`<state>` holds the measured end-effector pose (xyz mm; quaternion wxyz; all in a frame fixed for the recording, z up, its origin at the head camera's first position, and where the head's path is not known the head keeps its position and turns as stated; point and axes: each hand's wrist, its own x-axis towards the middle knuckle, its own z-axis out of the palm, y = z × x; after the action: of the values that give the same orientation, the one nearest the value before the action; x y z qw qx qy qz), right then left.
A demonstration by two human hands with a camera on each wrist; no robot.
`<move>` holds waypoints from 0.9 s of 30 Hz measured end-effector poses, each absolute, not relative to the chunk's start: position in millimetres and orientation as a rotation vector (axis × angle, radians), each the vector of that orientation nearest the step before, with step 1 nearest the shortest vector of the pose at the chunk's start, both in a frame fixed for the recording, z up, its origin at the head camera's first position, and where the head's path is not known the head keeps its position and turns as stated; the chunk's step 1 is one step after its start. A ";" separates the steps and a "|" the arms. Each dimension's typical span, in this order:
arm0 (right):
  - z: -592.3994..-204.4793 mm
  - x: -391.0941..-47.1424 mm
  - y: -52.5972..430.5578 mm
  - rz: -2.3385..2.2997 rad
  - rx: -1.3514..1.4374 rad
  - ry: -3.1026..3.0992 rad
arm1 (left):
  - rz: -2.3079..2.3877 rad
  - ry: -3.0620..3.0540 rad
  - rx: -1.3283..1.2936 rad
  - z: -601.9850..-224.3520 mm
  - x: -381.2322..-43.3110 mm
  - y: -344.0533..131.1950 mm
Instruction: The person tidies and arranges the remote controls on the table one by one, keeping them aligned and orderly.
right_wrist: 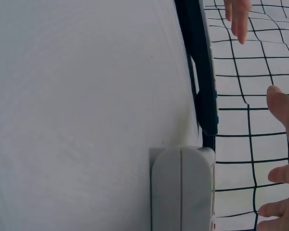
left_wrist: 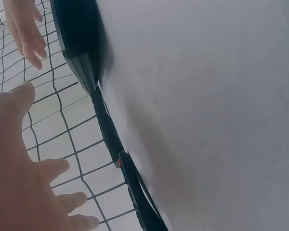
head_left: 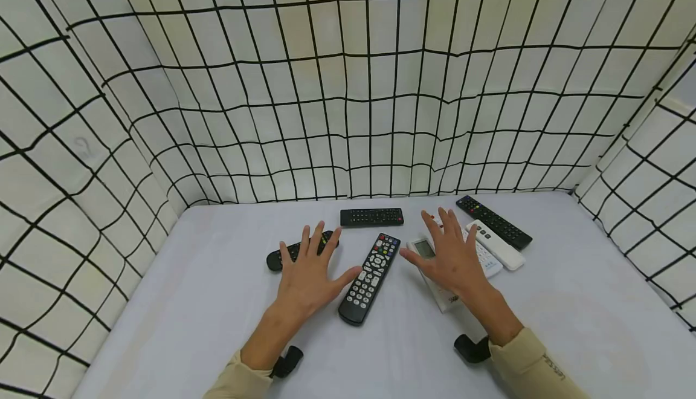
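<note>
My left hand (head_left: 310, 272) is held with fingers spread, above the table and gripping nothing. Its fingers overlap a black remote control (head_left: 275, 260) in the head view, hiding part of it. Between the two hands lies a larger black remote (head_left: 367, 281) with white and coloured buttons, slanting away. My right hand (head_left: 454, 260), also spread and holding nothing, overlaps a white remote with a screen (head_left: 442, 299). A second white remote (head_left: 489, 263) shows partly beyond that hand, beside a slim white remote (head_left: 502, 251). The right wrist view gives a white remote's end (right_wrist: 183, 187) below the fingers.
Another black remote (head_left: 371, 217) lies crosswise near the table's back edge. One more black remote (head_left: 495, 222) lies diagonally at the back right. Black netting (head_left: 370, 97) over white sheeting encloses the white table (head_left: 190, 302) at the back and both sides.
</note>
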<state>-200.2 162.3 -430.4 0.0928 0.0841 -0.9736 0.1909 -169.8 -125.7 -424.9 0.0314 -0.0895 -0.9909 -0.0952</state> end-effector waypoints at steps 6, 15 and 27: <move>-434.4 -200.8 156.9 0.636 0.285 -2.863 | -0.398 -3.043 -0.244 -426.2 -169.6 -127.5; -429.7 -204.3 149.2 0.795 0.395 -2.753 | -0.511 -2.917 -0.212 -420.6 -173.7 -135.8; -423.5 -206.7 130.8 0.893 0.423 -2.749 | -0.617 -2.830 -0.137 -419.9 -164.2 -154.1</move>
<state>-206.7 130.8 -423.5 0.1097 0.1440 -0.9353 0.3039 -164.2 -154.1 -419.9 0.1208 -0.0469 -0.9688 -0.2111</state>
